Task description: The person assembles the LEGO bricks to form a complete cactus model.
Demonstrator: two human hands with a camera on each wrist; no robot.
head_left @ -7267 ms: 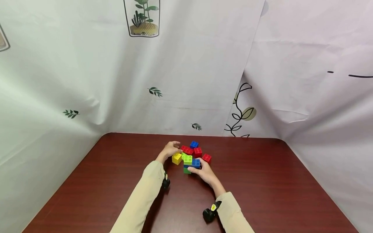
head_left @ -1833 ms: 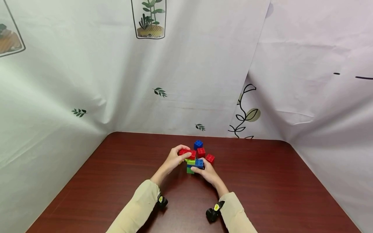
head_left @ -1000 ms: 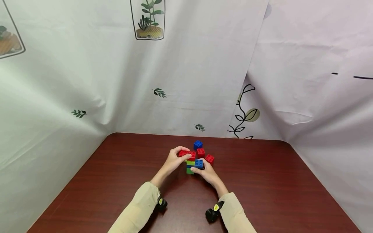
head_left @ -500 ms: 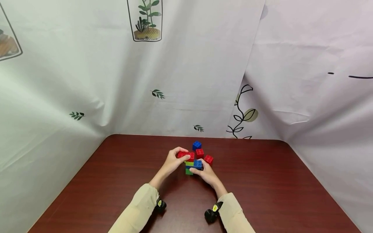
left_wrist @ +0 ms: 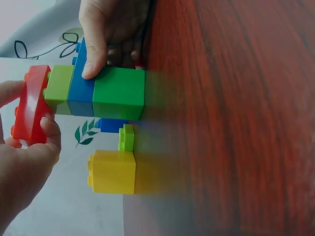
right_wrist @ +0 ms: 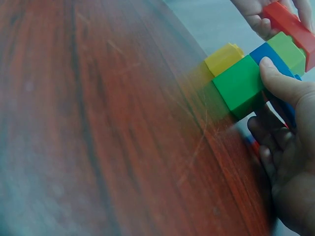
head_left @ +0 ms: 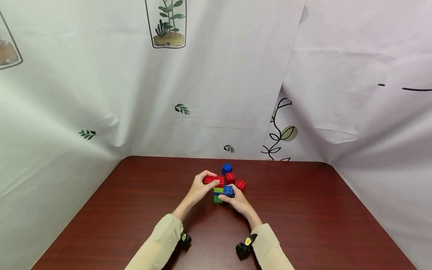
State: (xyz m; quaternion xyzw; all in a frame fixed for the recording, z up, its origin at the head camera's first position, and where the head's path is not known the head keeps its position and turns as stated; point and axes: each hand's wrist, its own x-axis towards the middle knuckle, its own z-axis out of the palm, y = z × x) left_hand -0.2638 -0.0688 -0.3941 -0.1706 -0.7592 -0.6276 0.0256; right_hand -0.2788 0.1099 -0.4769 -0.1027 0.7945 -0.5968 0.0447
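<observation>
In the left wrist view, a stack has a green brick (left_wrist: 120, 93) at the bottom on the table, a long blue brick (left_wrist: 81, 98) above it and a lime green brick (left_wrist: 60, 86) on top. My left hand (head_left: 197, 188) pinches a long red brick (left_wrist: 32, 105) between thumb and fingers. It sits against the lime brick's top, slightly tilted, with some lime studs showing between them. With thumb and fingers, my right hand (head_left: 239, 202) grips the blue brick, whose studs show at its right end. The left hand's fingers partly cover the red brick.
Behind the stack lie two small red bricks (head_left: 230, 177) and a blue brick (head_left: 227, 168). A yellow brick (left_wrist: 114, 172) and a low lime brick (left_wrist: 128, 137) stand on the table just left of the stack. A patterned white cloth (head_left: 216, 93) hangs behind the table (head_left: 303, 210).
Several seconds ago my left hand was by the loose bricks; it has since picked up the long red brick and brought it onto the stack. Over the last second both hands hold nearly still.
</observation>
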